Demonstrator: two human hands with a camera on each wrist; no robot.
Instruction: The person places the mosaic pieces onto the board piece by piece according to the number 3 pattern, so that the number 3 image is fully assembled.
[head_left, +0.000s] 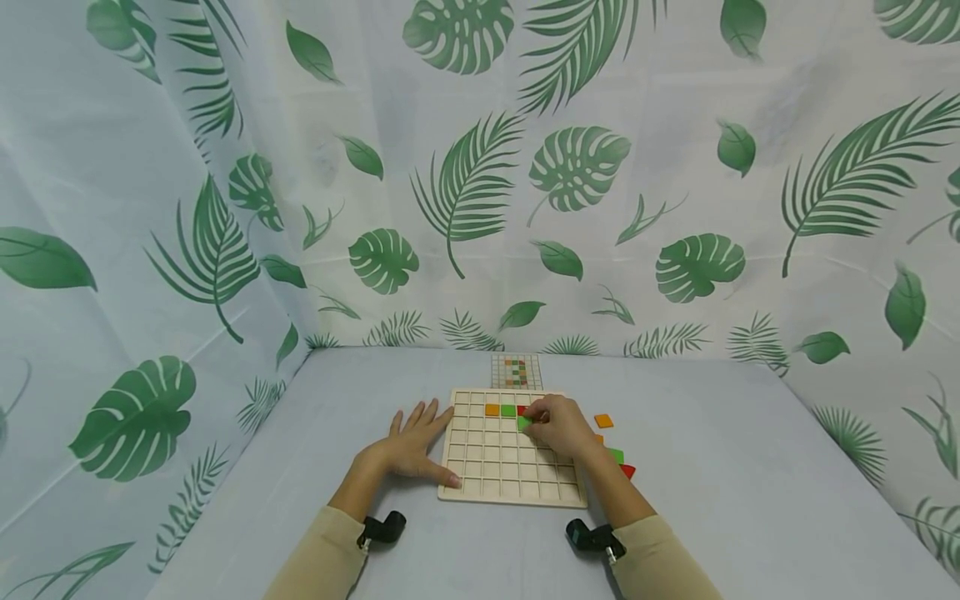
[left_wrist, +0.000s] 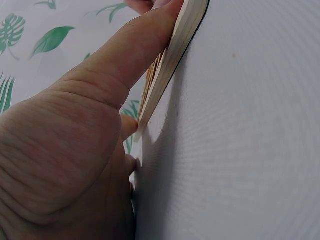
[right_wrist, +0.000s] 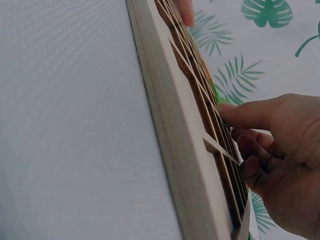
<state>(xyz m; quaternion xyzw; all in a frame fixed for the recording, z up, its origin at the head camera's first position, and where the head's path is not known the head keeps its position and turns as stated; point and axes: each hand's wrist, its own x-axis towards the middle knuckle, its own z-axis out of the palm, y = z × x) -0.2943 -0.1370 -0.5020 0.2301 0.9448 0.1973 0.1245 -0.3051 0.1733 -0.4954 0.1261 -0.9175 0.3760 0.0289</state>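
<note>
A pale wooden grid board point(head_left: 491, 454) lies on the table. Along its upper part sit an orange tile point(head_left: 492, 410), a green tile point(head_left: 508, 410) and a red tile point(head_left: 522, 410) in one row. My right hand point(head_left: 558, 427) pinches another green tile point(head_left: 522, 424) between thumb and fingers, just below the red one; the thumb point(right_wrist: 245, 114) meets the green in the right wrist view. With fingers spread, my left hand point(head_left: 411, 446) rests at the board's left edge, its thumb point(left_wrist: 135, 47) on the lower left corner.
Behind the board lies a card point(head_left: 516, 372) printed with a grid of coloured squares. To the right are a loose orange tile point(head_left: 603, 421), a green tile point(head_left: 617, 455) and a red tile point(head_left: 627, 472), partly behind the right forearm. A leaf-patterned curtain point(head_left: 480, 208) stands behind the table.
</note>
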